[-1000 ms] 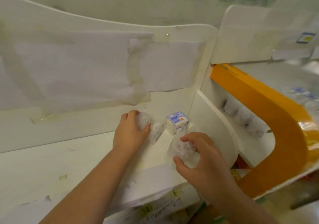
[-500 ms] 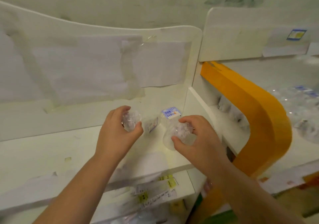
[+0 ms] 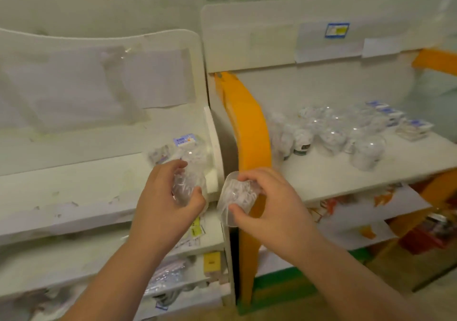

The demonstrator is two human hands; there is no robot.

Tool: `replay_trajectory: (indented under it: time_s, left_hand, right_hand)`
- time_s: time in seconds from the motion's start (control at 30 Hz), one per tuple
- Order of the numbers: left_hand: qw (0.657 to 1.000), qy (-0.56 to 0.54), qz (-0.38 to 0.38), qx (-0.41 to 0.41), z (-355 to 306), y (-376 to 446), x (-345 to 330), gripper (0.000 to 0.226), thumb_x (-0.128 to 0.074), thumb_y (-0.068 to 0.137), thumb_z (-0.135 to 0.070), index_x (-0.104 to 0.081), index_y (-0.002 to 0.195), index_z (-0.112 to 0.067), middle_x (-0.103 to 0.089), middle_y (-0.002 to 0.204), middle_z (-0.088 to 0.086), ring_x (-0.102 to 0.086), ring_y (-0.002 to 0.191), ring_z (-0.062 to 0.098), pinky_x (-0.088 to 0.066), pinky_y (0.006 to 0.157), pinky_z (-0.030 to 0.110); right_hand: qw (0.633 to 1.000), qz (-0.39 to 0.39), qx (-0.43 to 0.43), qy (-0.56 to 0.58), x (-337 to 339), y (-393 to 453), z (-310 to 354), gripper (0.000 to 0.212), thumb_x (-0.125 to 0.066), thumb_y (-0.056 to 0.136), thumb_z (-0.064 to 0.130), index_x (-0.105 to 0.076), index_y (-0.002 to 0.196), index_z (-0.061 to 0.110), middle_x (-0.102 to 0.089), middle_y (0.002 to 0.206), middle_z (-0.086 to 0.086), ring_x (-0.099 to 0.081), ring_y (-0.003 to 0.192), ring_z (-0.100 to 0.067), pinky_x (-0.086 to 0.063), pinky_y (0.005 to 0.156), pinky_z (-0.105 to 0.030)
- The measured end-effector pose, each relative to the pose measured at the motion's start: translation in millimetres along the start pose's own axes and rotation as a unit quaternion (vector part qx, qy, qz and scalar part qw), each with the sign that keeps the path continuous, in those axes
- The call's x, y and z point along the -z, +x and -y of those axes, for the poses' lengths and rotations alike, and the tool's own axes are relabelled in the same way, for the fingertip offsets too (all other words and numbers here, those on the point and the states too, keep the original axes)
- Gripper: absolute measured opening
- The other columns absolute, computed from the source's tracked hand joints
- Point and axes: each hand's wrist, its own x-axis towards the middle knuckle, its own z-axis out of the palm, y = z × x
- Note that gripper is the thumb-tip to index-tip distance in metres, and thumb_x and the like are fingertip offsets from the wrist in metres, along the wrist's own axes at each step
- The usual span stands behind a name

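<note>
While each hand, left hand and right hand, pinches its own clear tub in mid-air, a loose squeeze could drop either between them.

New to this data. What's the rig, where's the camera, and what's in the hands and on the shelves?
There is no machine here: a person works with two bare hands. The camera sits on the person's head and looks forward and down, so both forearms come in from the bottom edge.

The left hand grips a clear crinkly packet. The right hand pinches a clear tub with white bits inside, between thumb and fingers. Both things are held in the air in front of two white shelves, which are split by an orange panel.

On the left shelf are a small blue-labelled box and a spare packet. The right shelf carries a cluster of similar tubs and some flat blue-topped packs. The picture is blurred, so the labels can't be read.
</note>
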Motion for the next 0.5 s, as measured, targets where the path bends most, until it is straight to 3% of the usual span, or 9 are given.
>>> replay_trajectory:
  time_s: [0.1, 0.2, 0.37, 0.5]
  left_hand:
    - [1.0, -0.011, 0.014, -0.022, -39, -24, -28, 0.05, -0.067, 0.075, -0.039, -0.048, 0.121, -0.04, -0.048, 0.111, -0.024, -0.047, 0.099, -0.007, -0.041, 0.082, 0.02]
    - [0.997, -0.015, 0.047, -0.059, -73, -37, -55, 0.044, -0.059, 0.071, -0.048, -0.043, 0.112, -0.052, -0.046, 0.112, -0.035, -0.047, 0.105, -0.012, -0.036, 0.081, 0.006]
    - [0.986, -0.003, 0.112, -0.122, -117, -36, -114, 0.05, -0.063, 0.073, -0.044, -0.051, 0.121, -0.032, -0.049, 0.113, -0.022, -0.048, 0.11, -0.006, -0.035, 0.087, 0.005]
    - [0.986, -0.009, 0.131, -0.104, -124, -15, -166, 0.053, -0.066, 0.074, -0.045, -0.049, 0.123, -0.035, -0.048, 0.114, -0.024, -0.045, 0.112, -0.009, -0.033, 0.087, 0.001]
  right_hand:
    - [1.0, -0.008, -0.003, -0.004, 46, -24, -22, 0.047, -0.074, 0.077, 0.038, -0.053, 0.119, 0.043, -0.049, 0.117, 0.025, -0.053, 0.109, 0.005, -0.049, 0.09, -0.019]
    - [0.999, -0.018, -0.037, -0.023, 86, -37, -48, 0.046, -0.074, 0.078, 0.04, -0.051, 0.118, 0.044, -0.047, 0.117, 0.027, -0.049, 0.11, 0.008, -0.048, 0.09, -0.017]
    - [0.994, -0.051, -0.078, -0.052, 138, -38, -95, 0.044, -0.074, 0.079, 0.039, -0.051, 0.116, 0.043, -0.045, 0.114, 0.032, -0.044, 0.11, 0.014, -0.041, 0.083, -0.005]
    - [0.991, -0.054, -0.099, -0.066, 158, -24, -131, 0.044, -0.075, 0.078, 0.039, -0.052, 0.114, 0.043, -0.044, 0.112, 0.033, -0.046, 0.107, 0.013, -0.044, 0.082, -0.008]
